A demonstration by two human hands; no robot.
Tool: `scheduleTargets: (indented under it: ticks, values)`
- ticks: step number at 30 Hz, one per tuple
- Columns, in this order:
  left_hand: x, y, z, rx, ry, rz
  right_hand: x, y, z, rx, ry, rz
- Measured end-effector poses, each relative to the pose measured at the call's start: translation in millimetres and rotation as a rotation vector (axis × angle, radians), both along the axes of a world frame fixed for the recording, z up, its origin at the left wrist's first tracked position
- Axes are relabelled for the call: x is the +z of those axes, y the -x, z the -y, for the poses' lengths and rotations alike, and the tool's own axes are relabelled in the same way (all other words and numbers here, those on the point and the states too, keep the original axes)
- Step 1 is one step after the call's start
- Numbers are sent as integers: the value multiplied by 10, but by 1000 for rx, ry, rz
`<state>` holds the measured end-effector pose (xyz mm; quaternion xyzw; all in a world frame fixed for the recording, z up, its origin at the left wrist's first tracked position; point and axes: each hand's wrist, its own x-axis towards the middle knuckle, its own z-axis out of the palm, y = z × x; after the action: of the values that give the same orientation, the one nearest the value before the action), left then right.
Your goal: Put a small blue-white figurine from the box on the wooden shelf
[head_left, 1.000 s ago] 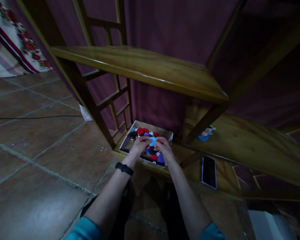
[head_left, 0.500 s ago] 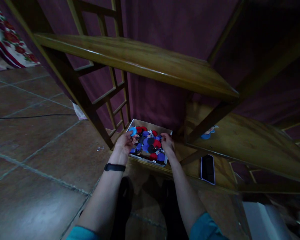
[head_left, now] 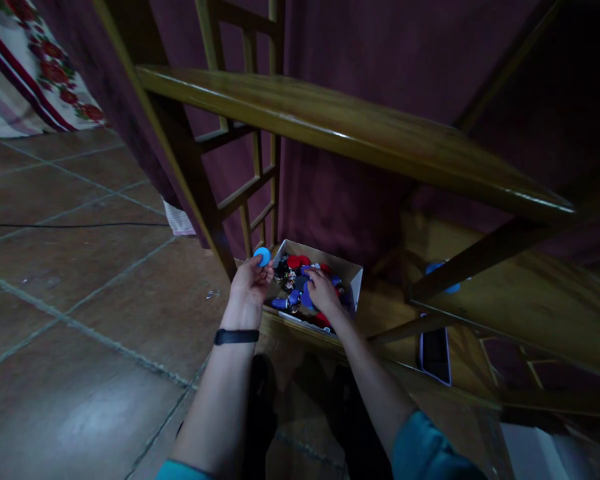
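While the left hand pinches a blue disc at its fingertips, just left of the box, the right hand reaches loosely into the box's heap of red, blue and black discs; whether it grips one cannot be told. Small and flat, the disc looks light, stiff and probably smooth, best held by its rim. The box sits on the lowest shelf.

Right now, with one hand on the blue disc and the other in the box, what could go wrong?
The left hand pinches the blue disc only at its fingertips, beyond the box's edge; it might slip to the tiled floor. The right hand digging in the cardboard box could nudge it along the lower shelf towards the phone.
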<state>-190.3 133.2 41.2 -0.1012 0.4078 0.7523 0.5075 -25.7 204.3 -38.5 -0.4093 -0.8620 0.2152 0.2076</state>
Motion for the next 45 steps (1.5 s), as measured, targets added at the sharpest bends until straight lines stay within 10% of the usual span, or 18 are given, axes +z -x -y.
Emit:
scheduleTargets:
  ticks: [7,21,33,40,45]
  values:
    - [-39,72,2,-26,-15,58,79,59,198,75,-72,272]
    - [41,71,218,-21,-61,66,93,-440,127,103,177,37]
    - [22,46,109,-50,-35,62,1,465,93,0,36,168]
    - [19,-4,90,-76,-47,79,-63,380,305,124,133,-49]
    - [17,0,97,-64,-37,111,-14,368,15,-94,76,39]
